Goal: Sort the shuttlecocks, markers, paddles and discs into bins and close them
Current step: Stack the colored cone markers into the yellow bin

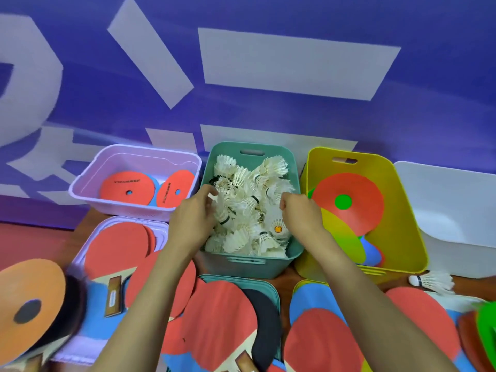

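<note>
A teal bin in the middle holds a heap of several white shuttlecocks. My left hand reaches in over its left rim, fingers curled round a shuttlecock. My right hand hovers over the right rim with fingers curled; whether it holds anything is hidden. The purple bin at the left holds orange discs. The yellow bin at the right holds red, green and yellow flat markers. Red paddles lie in front.
A white bin stands at the far right. One loose shuttlecock lies in front of the yellow bin. Purple and teal lids lie under the paddles and discs. An orange disc is near my left. A blue banner rises behind.
</note>
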{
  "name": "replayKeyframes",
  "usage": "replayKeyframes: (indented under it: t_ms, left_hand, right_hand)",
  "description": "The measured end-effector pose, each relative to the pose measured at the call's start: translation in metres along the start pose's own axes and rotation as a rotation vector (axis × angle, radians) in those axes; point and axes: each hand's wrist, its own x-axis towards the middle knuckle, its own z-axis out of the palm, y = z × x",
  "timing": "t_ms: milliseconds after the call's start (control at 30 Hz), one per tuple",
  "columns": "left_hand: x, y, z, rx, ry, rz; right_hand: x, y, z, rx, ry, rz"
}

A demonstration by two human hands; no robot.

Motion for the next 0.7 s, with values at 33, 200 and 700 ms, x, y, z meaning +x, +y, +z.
replayKeyframes:
  t_ms: [33, 200, 700]
  left_hand:
    - [0.001, -0.001, 0.0, -0.042, -0.032, -0.014]
    - [-0.005, 0.0, 0.007, -0.071, -0.242, 0.019]
    - [-0.006, 0.015, 0.011, 0.1, -0.642, -0.132]
  right_hand:
    - [-0.001, -0.004, 0.002, -0.053, -0.034, -0.006]
    - [-0.002, -0.011, 0.003, -0.15, -0.088, -0.057]
    - [-0.028, 0.013, -0.008, 0.207, -0.107, -0.261]
